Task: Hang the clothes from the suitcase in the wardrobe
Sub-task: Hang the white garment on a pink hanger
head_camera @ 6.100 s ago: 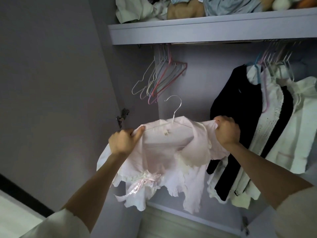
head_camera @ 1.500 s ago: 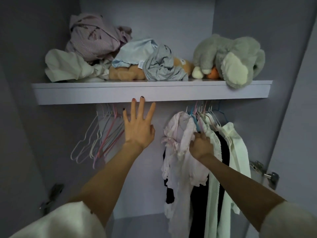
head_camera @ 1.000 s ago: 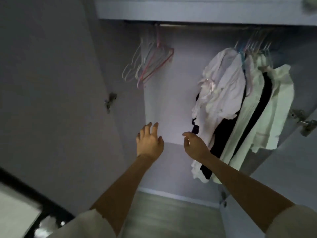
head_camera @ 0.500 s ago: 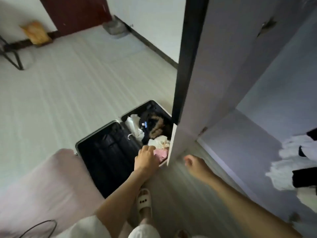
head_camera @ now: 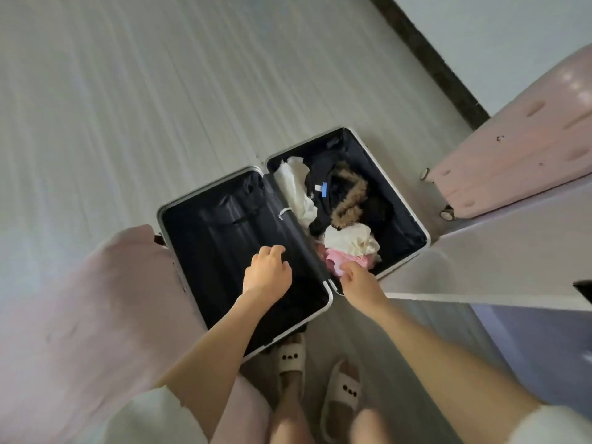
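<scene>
On the far left a pink bed edge (head_camera: pixel 96 315) crowds the open suitcase (head_camera: pixel 397 187), which lies flat on the floor (head_camera: pixel 128 91); little room is left for the feet, so a step back with a garment in hand could catch on the case rim.

The left hand (head_camera: pixel 267 274) hovers over the bare black half of the case, fingers loosely curled and holding nothing. If it stays idle, the pick-up is one-handed and trailing cloth may drag its neighbours out.

The right hand (head_camera: pixel 360 285) reaches to the near corner of the filled half, fingertips at the pink garment (head_camera: pixel 341 259); whether they have closed on it I cannot tell. A cream garment (head_camera: pixel 350 241) lies on top of the pink one, so a pull from below would likely spill it. Behind sit a black fur-trimmed garment (head_camera: pixel 342 193) and a white one (head_camera: pixel 294 184).

At right, the wardrobe door (head_camera: pixel 496 257) overhangs the case corner and could snag cloth as it is lifted.
</scene>
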